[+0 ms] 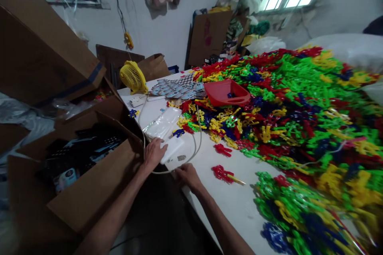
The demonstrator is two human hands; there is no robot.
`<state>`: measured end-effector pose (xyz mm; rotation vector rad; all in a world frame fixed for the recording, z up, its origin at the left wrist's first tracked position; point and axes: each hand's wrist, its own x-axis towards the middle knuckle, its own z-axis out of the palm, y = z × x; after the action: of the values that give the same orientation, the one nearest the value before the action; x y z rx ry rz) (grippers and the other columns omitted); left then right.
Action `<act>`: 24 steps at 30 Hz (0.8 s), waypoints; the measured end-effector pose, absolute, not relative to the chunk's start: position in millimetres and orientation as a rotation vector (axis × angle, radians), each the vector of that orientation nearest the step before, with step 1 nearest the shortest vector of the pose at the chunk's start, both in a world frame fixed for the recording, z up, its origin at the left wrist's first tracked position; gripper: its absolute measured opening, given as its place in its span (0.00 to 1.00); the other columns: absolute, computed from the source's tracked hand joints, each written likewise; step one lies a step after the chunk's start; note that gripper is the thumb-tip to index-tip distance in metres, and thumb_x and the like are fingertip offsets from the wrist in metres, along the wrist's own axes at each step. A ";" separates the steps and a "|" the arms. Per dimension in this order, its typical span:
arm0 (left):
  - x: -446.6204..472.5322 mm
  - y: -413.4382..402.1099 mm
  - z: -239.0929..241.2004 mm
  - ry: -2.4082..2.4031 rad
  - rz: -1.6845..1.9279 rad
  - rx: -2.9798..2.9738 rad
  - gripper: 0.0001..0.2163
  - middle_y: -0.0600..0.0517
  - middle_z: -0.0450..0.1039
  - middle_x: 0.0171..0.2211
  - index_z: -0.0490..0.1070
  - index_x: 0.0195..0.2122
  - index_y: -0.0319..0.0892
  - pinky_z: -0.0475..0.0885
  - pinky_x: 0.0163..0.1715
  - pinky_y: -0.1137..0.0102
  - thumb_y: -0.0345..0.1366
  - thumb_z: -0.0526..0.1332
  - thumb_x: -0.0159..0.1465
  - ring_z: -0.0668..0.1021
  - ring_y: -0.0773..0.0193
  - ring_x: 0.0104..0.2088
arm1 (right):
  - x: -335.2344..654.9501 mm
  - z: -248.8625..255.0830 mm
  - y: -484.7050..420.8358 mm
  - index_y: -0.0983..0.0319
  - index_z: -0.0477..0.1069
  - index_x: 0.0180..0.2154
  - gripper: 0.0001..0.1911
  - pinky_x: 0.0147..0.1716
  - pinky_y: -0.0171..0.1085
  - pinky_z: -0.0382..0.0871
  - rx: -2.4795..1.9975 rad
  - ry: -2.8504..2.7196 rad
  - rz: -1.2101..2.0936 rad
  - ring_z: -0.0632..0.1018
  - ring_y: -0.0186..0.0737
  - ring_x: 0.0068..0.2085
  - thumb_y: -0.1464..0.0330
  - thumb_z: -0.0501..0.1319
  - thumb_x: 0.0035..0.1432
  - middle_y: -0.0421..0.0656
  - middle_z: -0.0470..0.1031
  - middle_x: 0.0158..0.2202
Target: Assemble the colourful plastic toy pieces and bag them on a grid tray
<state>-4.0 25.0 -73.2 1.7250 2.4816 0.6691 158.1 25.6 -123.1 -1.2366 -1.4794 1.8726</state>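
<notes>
My left hand (154, 152) rests at the table's edge with its fingers lying on a folded white plastic packet (172, 148). Just beyond it lies a stack of clear plastic bags (164, 122). At the same edge, my right hand (188, 175) is closed, its fingertips beside a pale cable (196, 152) that loops over the tabletop. What those fingers hold, if anything, is hidden. To the right of this hand lie a red plastic figure (222, 173) with a thin yellow stick and another red piece (223, 150).
Colourful plastic figures (287, 107) heap over the table's right side, with a red scoop (227, 92) on them. Printed card sheets (176, 87) and a yellow fan (133, 76) stand farther back. An open cardboard box (98, 183) of dark printed cards is at left.
</notes>
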 end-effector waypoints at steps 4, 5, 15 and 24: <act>17.9 22.5 -87.6 2.391 0.550 1.852 0.32 0.41 0.62 0.56 0.60 0.56 0.42 0.53 0.57 0.56 0.41 0.65 0.50 0.63 0.48 0.57 | 181.3 -123.4 9.4 0.63 0.63 0.23 0.02 0.14 0.28 0.60 -1.245 -1.453 1.822 0.70 0.32 0.13 0.71 0.55 0.45 0.36 0.68 0.13; 19.2 24.9 -90.8 2.379 0.524 1.838 0.33 0.39 0.61 0.56 0.59 0.57 0.41 0.52 0.57 0.55 0.40 0.65 0.50 0.62 0.47 0.58 | 185.2 -124.6 5.9 0.63 0.63 0.24 0.02 0.14 0.28 0.61 -1.248 -1.439 1.810 0.70 0.32 0.14 0.71 0.54 0.45 0.35 0.68 0.14; 9.1 30.3 -58.1 2.196 0.734 1.554 0.27 0.41 0.71 0.49 0.63 0.55 0.33 0.68 0.46 0.69 0.42 0.60 0.56 0.73 0.57 0.49 | 134.1 -118.5 36.8 0.65 0.69 0.31 0.09 0.22 0.30 0.63 -0.969 -1.071 1.973 0.70 0.32 0.22 0.73 0.59 0.41 0.36 0.69 0.20; 34.7 16.3 -71.5 1.662 1.177 1.047 0.32 0.44 0.76 0.41 0.66 0.52 0.33 0.71 0.37 0.70 0.43 0.67 0.47 0.77 0.56 0.41 | 132.6 -120.8 89.5 0.64 0.66 0.30 0.23 0.30 0.36 0.69 -0.644 -0.733 2.351 0.73 0.36 0.25 0.53 0.45 0.60 0.42 0.70 0.22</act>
<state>34.7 16.3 -71.5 1.0466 1.6618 1.1770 132.6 89.5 -120.8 -0.6442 -0.7333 2.3513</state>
